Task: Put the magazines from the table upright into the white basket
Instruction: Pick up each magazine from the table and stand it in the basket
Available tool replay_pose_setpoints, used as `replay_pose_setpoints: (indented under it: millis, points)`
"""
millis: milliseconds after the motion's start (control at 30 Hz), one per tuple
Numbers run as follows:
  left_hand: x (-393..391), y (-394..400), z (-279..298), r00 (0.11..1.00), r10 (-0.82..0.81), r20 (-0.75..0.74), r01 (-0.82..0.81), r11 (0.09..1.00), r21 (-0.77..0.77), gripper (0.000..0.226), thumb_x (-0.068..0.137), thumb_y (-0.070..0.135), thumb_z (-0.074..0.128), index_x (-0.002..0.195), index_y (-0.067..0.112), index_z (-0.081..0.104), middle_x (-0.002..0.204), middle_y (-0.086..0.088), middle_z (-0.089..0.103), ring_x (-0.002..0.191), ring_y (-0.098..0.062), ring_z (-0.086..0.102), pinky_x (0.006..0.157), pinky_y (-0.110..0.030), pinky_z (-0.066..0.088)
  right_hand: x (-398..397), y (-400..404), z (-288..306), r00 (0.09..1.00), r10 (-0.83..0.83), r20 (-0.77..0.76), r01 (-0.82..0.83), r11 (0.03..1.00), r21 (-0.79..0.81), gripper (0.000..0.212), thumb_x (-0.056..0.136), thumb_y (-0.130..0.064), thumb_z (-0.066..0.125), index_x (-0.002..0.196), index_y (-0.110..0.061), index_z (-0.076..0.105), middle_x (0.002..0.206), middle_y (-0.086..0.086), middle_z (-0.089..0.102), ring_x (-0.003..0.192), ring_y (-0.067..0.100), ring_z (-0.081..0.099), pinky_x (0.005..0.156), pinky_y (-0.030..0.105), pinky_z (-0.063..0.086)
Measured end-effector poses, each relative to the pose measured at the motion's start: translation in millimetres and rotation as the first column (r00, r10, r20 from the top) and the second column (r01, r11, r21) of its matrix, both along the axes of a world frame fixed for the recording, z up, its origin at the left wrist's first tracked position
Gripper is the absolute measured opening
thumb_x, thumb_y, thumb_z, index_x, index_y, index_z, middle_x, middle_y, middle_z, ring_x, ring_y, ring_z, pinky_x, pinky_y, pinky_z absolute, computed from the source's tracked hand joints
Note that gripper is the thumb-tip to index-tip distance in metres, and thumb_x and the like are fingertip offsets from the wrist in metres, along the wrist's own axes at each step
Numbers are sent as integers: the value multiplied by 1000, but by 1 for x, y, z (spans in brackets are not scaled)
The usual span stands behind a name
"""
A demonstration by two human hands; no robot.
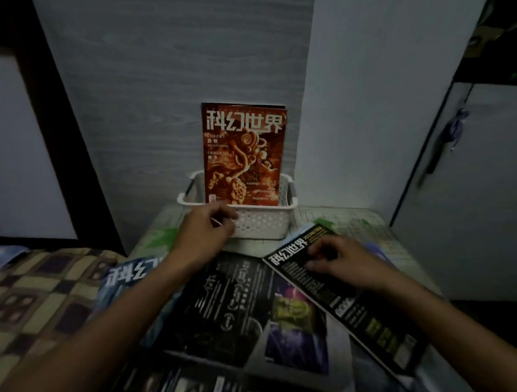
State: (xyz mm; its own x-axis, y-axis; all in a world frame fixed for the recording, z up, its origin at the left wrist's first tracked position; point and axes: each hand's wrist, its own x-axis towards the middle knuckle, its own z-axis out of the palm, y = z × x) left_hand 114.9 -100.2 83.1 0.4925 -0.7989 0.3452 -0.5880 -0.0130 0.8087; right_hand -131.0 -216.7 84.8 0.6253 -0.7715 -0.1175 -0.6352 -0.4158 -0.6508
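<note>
One red-orange magazine (245, 155) stands upright in the white basket (264, 222) at the far edge of the table (356, 218), its cover facing the camera and its back close to the wall; the rest lie flat and overlapping nearer the person, so the task looks well short of done. The left hand (207, 227) rests at the basket's near left corner, fingers loosely curled and touching the perforated wall, holding nothing that can be made out; it seems to be steadying the basket. The right hand (337, 259) lies on the black-covered magazine (344, 298) that sits tilted on top of the pile, fingers bent and pressing at its upper part near the title, thumb side toward the top edge; whether the fingertips have got under the edge cannot be told. The step in hand is probably the pickup of this second magazine; next it needs a pinch on the top edge, a lift clear of the dark open spread (256, 308) beneath, a turn to vertical, and a lowering into the gap in front of the red one; a blue-covered magazine (127, 278) waits at the left, partly under the left forearm.
</note>
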Motion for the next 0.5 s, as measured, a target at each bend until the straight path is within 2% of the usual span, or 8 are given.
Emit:
replay_pose_setpoints:
  millis: [33, 100, 133, 200, 267, 300, 400, 500]
  points:
    - [-13, 8, -5, 997, -71, 22, 69, 995, 71, 22, 86, 11, 66, 82, 33, 67, 88, 10, 69, 79, -2, 63, 68, -18, 46, -11, 14, -2, 988, 61, -139, -72, 994, -76, 43, 75, -48, 75, 111, -27, 63, 112, -5, 66, 97, 11, 63, 85, 28, 51]
    - [-35, 21, -12, 986, -163, 42, 154, 974, 166, 21, 85, 12, 67, 83, 34, 67, 88, 12, 69, 80, 1, 63, 69, -15, 47, -25, 37, -6, 938, 76, -339, -150, 968, -199, 78, 69, -69, 64, 132, -26, 51, 131, -1, 57, 114, 18, 57, 95, 32, 47]
    - [-44, 25, -14, 981, -187, 48, 174, 964, 202, 20, 84, 13, 68, 83, 33, 67, 87, 13, 69, 80, 2, 63, 69, -15, 47, -28, 46, -7, 916, 44, -399, -160, 952, -262, 82, 70, -72, 59, 135, -23, 48, 135, 3, 55, 117, 22, 56, 95, 33, 47]
    - [-60, 33, -18, 969, -236, 74, 209, 940, 269, 17, 81, 17, 71, 84, 33, 67, 86, 16, 68, 80, 5, 62, 69, -13, 46, -31, 57, -11, 898, -14, -441, -189, 890, -415, 66, 80, -65, 52, 125, -16, 53, 127, 9, 61, 109, 27, 61, 86, 33, 50]
    - [-72, 40, -22, 948, -299, 105, 251, 912, 325, 11, 81, 20, 71, 84, 30, 68, 85, 16, 66, 79, 5, 60, 72, -20, 49, -32, 66, -14, 882, -15, -472, -264, 812, -520, 47, 88, -49, 49, 115, -12, 55, 117, 13, 66, 101, 30, 64, 79, 34, 49]
    - [-77, 43, -24, 933, -324, 159, 252, 900, 356, 7, 81, 23, 72, 85, 28, 69, 85, 13, 65, 79, 0, 61, 75, -25, 50, -33, 70, -15, 870, -15, -493, -301, 776, -554, 39, 90, -41, 48, 113, -10, 55, 114, 14, 67, 100, 30, 65, 76, 33, 48]
    - [-87, 55, -30, 889, -356, 287, 223, 886, 408, 13, 79, 31, 71, 92, 27, 69, 97, 4, 64, 89, -12, 61, 81, -31, 52, -39, 77, -18, 849, -18, -528, -372, 689, -622, 24, 88, -19, 52, 111, -10, 57, 109, 11, 68, 96, 29, 67, 67, 30, 41]
    - [-92, 65, -36, 881, -379, 282, 250, 880, 404, 15, 80, 30, 71, 93, 27, 65, 103, 3, 62, 94, -14, 59, 84, -32, 51, -51, 74, -21, 916, -42, -400, -262, 693, -672, 23, 89, -19, 50, 110, -14, 58, 106, 10, 70, 93, 29, 68, 68, 32, 47]
